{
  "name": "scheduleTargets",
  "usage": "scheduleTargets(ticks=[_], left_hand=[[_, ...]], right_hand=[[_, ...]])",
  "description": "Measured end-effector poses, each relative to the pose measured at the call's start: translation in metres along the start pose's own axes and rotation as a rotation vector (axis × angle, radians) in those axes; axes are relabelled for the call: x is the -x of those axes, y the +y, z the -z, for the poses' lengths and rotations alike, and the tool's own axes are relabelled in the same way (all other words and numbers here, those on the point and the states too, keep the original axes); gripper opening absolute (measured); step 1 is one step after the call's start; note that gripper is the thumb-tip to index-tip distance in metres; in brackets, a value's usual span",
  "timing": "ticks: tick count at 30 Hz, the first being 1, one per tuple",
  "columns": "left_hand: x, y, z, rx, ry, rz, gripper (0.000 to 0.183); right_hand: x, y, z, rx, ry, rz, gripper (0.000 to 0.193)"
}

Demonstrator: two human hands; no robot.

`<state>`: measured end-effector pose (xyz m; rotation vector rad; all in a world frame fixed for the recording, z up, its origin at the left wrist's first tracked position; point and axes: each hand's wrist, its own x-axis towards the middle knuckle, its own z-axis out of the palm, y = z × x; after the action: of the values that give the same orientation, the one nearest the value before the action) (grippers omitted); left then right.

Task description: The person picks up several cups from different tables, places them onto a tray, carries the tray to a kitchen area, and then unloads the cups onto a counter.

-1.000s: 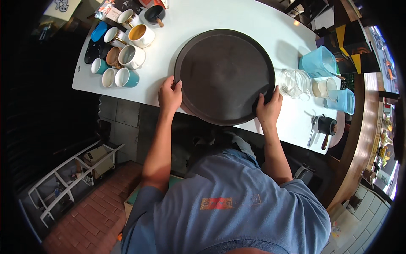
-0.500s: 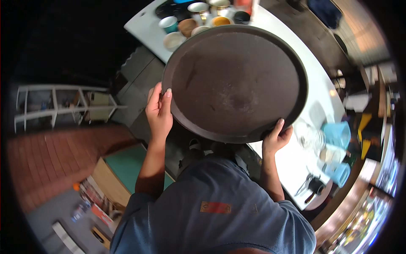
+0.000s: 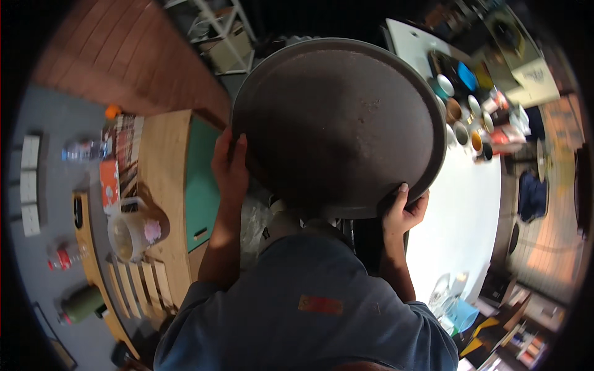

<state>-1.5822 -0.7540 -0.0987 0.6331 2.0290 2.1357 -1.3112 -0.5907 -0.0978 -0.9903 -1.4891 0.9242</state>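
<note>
Tray, large, round and dark brown with a raised rim [image 3: 337, 123], fills the middle of the head view, held in front of the person's body, faint scuffs on its upper face. The left hand [image 3: 230, 166] is clamped on its left rim and the right hand [image 3: 403, 215] on its lower right rim, each with the thumb over the edge, the fingers partly hidden. A second ago the tray was over the long white table [image 3: 458, 210]; now the person has turned leftward, the table stands at the right, and the tray's right side overlaps its edge in view. This suggests the tray is borne by the two hands alone, though its underside cannot be seen. The group of white, brown and teal cups [image 3: 477, 141] has shifted to the upper right, the translucent light-blue plastic pitcher [image 3: 463, 316] to the lower right. Nearer the left hand now are a pale wooden cabinet with a green panel [image 3: 164, 161], a clear plastic jug [image 3: 124, 235] and, above them, a reddish brick-patterned surface [image 3: 136, 55].
</note>
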Motion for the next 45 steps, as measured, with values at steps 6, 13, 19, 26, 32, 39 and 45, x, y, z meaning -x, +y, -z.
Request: scheduleTargets(ticks=[6,13,19,26,32,39,45], left_hand=[[-0.024,0.003,0.122,-0.384,0.238,0.063,0.033],[-0.002,-0.014,0.23,-0.565,0.37,0.296,0.032],[0.034,-0.077,0.271,-0.447,0.542,0.497,0.027],[0.037,-0.13,0.284,-0.324,0.738,0.694,0.034],[0.009,-0.142,0.283,-0.258,0.889,0.831,0.045],[0.004,-0.177,0.296,-0.15,1.072,0.962,0.047],[-0.024,-0.17,0.3,-0.122,1.088,0.989,0.046]], right_hand=[[0.021,-0.018,-0.127,-0.075,-0.334,-0.02,0.016],[0.046,-0.017,-0.257,-0.117,-0.696,0.021,0.035],[0.061,0.027,-0.363,0.001,-1.048,0.158,0.04],[0.09,0.064,-0.48,-0.023,-1.382,0.252,0.046],[0.101,0.085,-0.561,-0.04,-1.649,0.383,0.057],[0.108,0.07,-0.611,0.045,-1.857,0.306,0.056],[0.12,0.08,-0.639,-0.035,-1.862,0.399,0.059]])
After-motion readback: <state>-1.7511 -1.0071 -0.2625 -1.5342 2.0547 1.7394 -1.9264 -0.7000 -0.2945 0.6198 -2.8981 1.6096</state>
